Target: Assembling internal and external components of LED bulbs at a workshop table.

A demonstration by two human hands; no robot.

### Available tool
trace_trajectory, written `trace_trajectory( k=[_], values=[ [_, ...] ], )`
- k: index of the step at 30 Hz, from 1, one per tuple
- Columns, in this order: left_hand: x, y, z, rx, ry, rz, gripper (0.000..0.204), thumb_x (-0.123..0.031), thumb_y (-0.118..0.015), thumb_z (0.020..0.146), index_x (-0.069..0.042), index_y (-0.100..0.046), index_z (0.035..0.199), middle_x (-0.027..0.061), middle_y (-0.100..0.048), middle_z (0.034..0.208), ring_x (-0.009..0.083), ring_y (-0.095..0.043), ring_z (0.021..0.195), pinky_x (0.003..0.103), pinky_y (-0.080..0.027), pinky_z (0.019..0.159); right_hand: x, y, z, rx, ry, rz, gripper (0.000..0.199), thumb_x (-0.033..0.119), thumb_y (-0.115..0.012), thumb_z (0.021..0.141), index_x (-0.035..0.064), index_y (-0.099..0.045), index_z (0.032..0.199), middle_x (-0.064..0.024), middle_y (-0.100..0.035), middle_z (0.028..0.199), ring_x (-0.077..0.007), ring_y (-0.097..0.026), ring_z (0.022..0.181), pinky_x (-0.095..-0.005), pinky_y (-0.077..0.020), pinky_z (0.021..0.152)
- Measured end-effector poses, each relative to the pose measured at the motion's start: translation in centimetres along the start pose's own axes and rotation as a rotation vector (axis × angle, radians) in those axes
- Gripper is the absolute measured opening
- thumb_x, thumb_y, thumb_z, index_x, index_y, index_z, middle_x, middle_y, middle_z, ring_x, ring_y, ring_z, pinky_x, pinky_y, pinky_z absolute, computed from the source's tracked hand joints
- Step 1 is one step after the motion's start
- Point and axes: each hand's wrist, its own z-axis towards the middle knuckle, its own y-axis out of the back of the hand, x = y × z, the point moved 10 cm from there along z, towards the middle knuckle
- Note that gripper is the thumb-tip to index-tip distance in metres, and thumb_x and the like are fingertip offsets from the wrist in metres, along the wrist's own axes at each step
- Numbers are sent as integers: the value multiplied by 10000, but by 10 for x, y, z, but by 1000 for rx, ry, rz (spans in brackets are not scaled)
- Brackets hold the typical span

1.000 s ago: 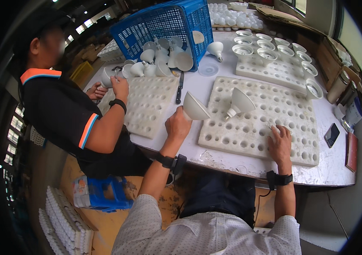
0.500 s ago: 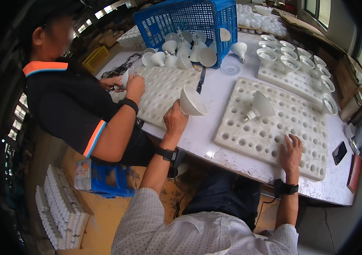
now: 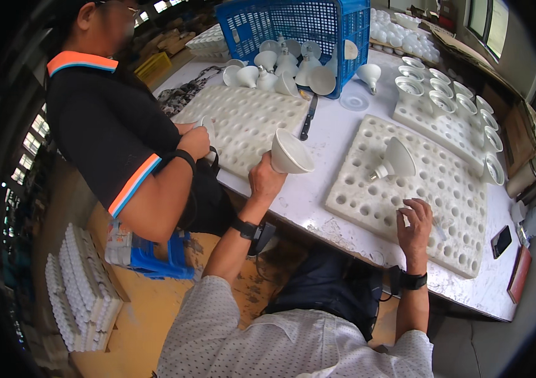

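My left hand (image 3: pixel 266 179) is closed round the neck of a white cone-shaped lamp bulb (image 3: pixel 293 153), its wide round face turned to the right. The hand's grip hides the base. Over a white foam tray (image 3: pixel 368 198) full of round holes, my right hand (image 3: pixel 415 227) hovers with its fingers apart and slightly curled. Beside it is a small see-through shape (image 3: pixel 442 228), too faint to name. Another white bulb (image 3: pixel 397 159) lies on its side on that tray, its screw base toward the left.
A blue crate (image 3: pixel 355 44) tipped on its side holds several bulbs. A knife (image 3: pixel 309 118) lies beside a second foam tray (image 3: pixel 242 113), where a co-worker's hand (image 3: pixel 195 142) holds a white piece. Several open lamp cups (image 3: pixel 441 102) stand at the back right. A phone (image 3: pixel 501 242) lies near the right edge.
My view has shifted a little. My right hand has lifted slightly from the tray and its fingers have curled more. My left hand keeps hold of the bulb. The co-worker's hands have come lower.
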Motion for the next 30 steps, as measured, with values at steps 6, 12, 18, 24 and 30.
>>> trace_trajectory(
  k=[6, 12, 18, 24, 30],
  values=[
    [-14, -7, -6, 48, -58, -45, 318, -167, -737, 671, -41, -602, 930, 183, -641, 712, 382, -627, 679, 445, -508, 608, 23, -28, 19, 38, -163, 384, 135, -14, -668, 715, 33, -613, 829, -95, -625, 905, -269, -579, 890, -350, -455, 794],
    [-30, -39, -14, 319, 4, -47, 336, -214, -720, 677, -23, -612, 931, 216, -644, 746, 395, -631, 734, 445, -514, 645, 59, -80, 48, 168, -215, 644, 65, 17, -632, 765, 28, -633, 829, -102, -637, 896, -263, -582, 910, -337, -462, 804],
    [-34, -54, -21, 459, 79, -96, 401, -225, -783, 603, 6, -622, 889, 218, -652, 812, 365, -645, 781, 397, -527, 686, 71, -106, 61, 276, -200, 762, 465, -84, -446, 723, 32, -585, 1151, -149, -600, 1103, -297, -543, 1058, -360, -411, 949],
    [-32, -64, -28, 571, 119, -160, 457, -271, -798, 579, 8, -640, 904, 199, -664, 876, 330, -653, 837, 381, -522, 726, 83, -117, 58, 384, -218, 960, 714, -43, -412, 669, 63, -378, 1373, -141, -537, 1273, -256, -494, 1171, -361, -351, 1012],
    [-33, -69, -36, 714, 204, -188, 457, -245, -781, 581, 11, -644, 934, 148, -680, 838, 246, -668, 742, 333, -525, 680, 82, -131, 57, 395, -299, 1039, 821, -4, -445, 667, 94, -212, 1449, -132, -501, 1321, -241, -467, 1208, -362, -336, 1020]
  ],
)
